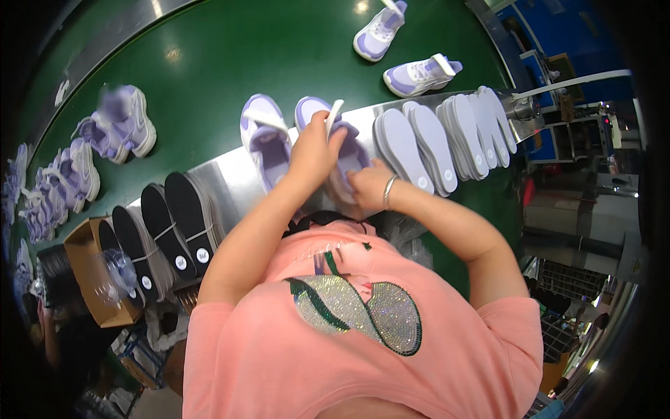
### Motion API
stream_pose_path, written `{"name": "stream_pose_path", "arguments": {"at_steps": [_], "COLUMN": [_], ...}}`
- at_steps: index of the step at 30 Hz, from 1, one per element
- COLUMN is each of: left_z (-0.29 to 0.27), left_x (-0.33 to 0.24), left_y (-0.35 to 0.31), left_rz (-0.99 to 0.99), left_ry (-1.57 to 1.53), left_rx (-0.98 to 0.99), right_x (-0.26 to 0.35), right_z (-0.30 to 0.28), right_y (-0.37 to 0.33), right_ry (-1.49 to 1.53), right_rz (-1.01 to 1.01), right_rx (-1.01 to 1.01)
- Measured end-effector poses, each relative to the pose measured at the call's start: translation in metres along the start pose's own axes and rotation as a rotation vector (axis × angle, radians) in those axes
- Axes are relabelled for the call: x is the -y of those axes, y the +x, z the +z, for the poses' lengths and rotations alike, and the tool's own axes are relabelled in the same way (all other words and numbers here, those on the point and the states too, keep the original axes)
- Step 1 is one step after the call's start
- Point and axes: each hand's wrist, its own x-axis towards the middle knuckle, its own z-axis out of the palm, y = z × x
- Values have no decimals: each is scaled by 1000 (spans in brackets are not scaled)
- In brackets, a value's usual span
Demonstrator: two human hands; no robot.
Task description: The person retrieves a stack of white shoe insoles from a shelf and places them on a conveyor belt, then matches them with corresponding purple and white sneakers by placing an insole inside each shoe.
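Observation:
A lilac and white sneaker (pixel 354 155) stands in front of me on the metal ledge, its toe pointing away. My left hand (pixel 315 152) is closed on the sneaker's upper by the raised white strap (pixel 335 115). At the heel end, my right hand (pixel 371 184) grips the collar with curled fingers; some fingertips are hidden at the opening. Just to the left rests a matching sneaker (pixel 266 143), untouched, its opening toward me. Right of my hands, stacks of pale lilac insoles (pixel 405 146) lie along the ledge.
Black insoles (pixel 187 216) in banded stacks lie at left, near a cardboard box (pixel 91 269). Several lilac sneakers (pixel 118 126) line the green table (pixel 209 56) at far left. Two more, an upright sneaker (pixel 380 31) and a sideways sneaker (pixel 421 75), are at the far side.

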Motion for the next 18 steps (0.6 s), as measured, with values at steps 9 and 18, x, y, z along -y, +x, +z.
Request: {"name": "stream_pose_path", "arguments": {"at_steps": [9, 18], "left_z": [-51, -49], "left_x": [6, 24], "left_y": [-56, 3], "left_rz": [-103, -162], "left_ry": [538, 541], "left_rx": [67, 38], "right_x": [45, -15], "right_z": [11, -33], "right_y": [15, 5], "right_ry": [196, 410], "right_rz": [-16, -587], "right_rx": [-190, -798]}}
